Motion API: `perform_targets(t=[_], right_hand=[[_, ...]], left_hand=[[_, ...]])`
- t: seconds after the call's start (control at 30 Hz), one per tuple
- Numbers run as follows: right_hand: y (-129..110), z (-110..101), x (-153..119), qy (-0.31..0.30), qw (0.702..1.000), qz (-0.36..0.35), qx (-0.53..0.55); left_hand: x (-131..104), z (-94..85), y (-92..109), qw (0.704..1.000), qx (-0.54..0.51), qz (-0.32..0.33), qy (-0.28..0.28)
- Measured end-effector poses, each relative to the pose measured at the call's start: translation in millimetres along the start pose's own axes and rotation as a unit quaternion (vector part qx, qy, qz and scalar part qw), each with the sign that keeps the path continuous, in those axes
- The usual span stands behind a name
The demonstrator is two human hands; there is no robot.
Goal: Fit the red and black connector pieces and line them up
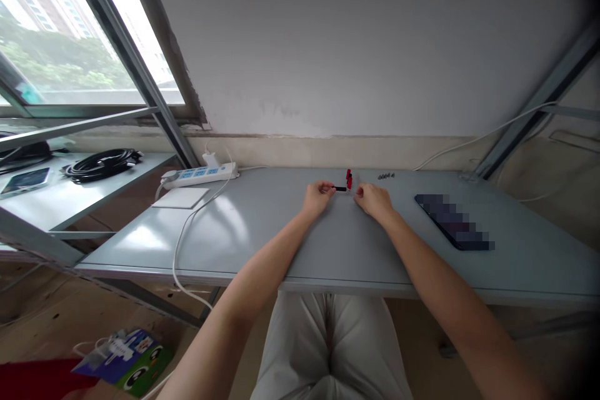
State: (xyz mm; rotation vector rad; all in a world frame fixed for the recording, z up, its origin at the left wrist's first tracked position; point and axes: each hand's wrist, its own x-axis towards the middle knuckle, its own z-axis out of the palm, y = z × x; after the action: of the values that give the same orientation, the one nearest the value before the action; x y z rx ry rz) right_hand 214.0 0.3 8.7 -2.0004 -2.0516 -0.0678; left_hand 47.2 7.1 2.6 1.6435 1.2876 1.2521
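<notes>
Near the back of the grey table [262, 231], my left hand [317, 197] pinches a small black rod [340, 189] that points to the right. My right hand [374, 199] is just right of the rod's tip, with its fingers drawn together; anything between them is too small to make out. Small red pieces [349, 179] are between and slightly beyond the hands. Several small dark screw-like parts [386, 175] lie in a row behind my right hand.
A dark phone [452, 222] lies at the right. Toward the left are a white power strip [201, 175], a flat white box [181, 198] and a white cable [177, 244] hanging over the front edge. Coiled black cable [103, 164] rests on the side table.
</notes>
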Motion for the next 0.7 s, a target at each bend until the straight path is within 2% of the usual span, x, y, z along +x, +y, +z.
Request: perform_targets(t=[0.17,0.3,0.5,0.7], right_hand=[[0.6,1.7,1.3,0.004,1.0,-0.005,0.0],[1.3,2.5,1.6,0.008,1.0,-0.012,-0.003],[1.8,2.8,1.6,0.008,1.0,-0.015,0.0],[-3.9,-2.9,-2.2,0.027,0.999,-0.037,-0.024]], left_hand=[[-3.6,-0.1,6.6,0.994,-0.088,-0.063,-0.022],[-6.8,-2.0,13.4,0.99,-0.102,-0.091,-0.035],[-6.4,-3.1,13.6,0.988,-0.109,-0.098,-0.041],[-2.7,2.2,3.7,0.991,-0.108,-0.067,-0.046]])
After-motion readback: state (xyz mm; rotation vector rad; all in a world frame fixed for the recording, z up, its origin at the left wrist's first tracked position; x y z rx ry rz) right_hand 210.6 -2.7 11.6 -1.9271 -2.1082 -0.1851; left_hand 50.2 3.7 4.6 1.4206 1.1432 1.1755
